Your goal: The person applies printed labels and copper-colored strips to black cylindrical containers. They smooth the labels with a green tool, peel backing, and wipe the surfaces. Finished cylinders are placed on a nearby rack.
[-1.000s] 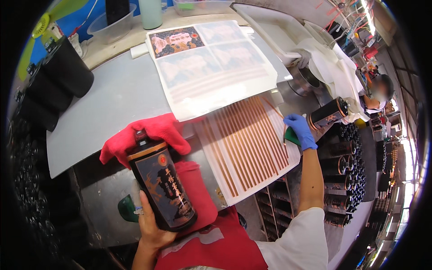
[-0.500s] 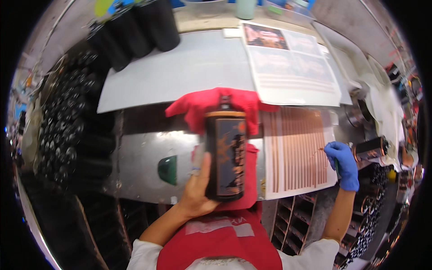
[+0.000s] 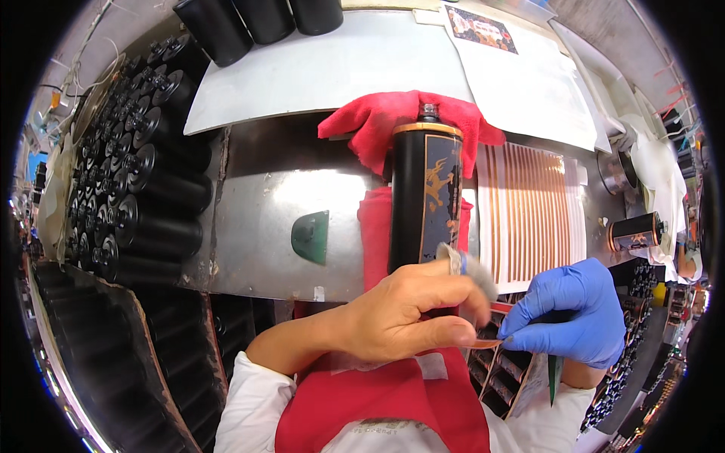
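Observation:
A thin copper-coloured strip point(image 3: 486, 343) spans the gap between my hands, in front of the apron. My bare left hand point(image 3: 404, 309), with a wrapped fingertip, pinches one end between thumb and finger. The other end is pinched by my blue-gloved right hand point(image 3: 570, 313); a narrow green piece point(image 3: 554, 377) sticks out below that palm. Beyond my left hand, a black bottle point(image 3: 408, 196) with a copper band and patterned panel lies on a red cloth point(image 3: 374, 234), neck pointing away. The sheet of copper strips point(image 3: 578, 226) lies to its right.
A green flat scraper point(image 3: 311, 237) rests on the metal table point(image 3: 253, 257). Black bottles point(image 3: 155, 174) are stacked at left, with more black cylinders point(image 3: 260, 19) at the far edge. A printed paper point(image 3: 529, 98) lies far right, above another labelled bottle point(image 3: 634, 231).
My left hand has let go of the bottle, which lies on the cloth. My right hand has come from the strip sheet toward my body, and both hands now pinch a strip.

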A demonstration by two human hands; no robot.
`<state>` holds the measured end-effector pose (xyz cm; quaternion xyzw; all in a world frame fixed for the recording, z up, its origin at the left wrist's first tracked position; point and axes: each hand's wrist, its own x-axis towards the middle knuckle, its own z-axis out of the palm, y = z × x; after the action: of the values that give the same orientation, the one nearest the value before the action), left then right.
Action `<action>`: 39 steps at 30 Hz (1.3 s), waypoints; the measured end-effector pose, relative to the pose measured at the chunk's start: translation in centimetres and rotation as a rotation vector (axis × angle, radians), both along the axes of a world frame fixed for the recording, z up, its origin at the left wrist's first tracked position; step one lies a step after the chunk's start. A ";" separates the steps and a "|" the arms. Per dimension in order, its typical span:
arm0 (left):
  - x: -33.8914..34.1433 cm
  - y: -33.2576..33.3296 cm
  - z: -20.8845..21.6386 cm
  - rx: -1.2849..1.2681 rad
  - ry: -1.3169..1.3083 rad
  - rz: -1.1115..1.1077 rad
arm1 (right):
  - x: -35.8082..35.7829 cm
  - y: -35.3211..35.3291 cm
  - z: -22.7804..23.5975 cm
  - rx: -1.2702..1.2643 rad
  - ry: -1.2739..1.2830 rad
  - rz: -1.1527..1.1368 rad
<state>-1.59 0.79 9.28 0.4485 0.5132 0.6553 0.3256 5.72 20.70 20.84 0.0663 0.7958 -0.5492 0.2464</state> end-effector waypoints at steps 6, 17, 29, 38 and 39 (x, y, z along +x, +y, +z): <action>2.4 -4.4 -1.2 -0.237 -0.141 0.277 | 2.0 0.3 -5.6 0.032 -0.155 -0.216; 4.1 -3.6 -5.1 -0.342 -0.207 0.734 | 2.1 2.3 -12.1 -0.130 -0.208 -0.427; 3.6 -2.2 -4.9 -0.388 -0.053 0.835 | 1.5 3.1 -13.5 -0.151 -0.229 -0.435; 3.5 -2.7 -6.5 -0.229 -0.542 0.708 | 1.3 3.3 -14.1 -0.169 -0.233 -0.425; 3.4 -2.7 -6.4 -0.192 -0.626 0.697 | 1.2 3.3 -14.1 -0.166 -0.235 -0.424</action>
<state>1.77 -1.94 2.86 -0.0011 0.5685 0.7787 0.2654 6.97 23.98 6.71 0.2745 0.6823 -0.6406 0.2209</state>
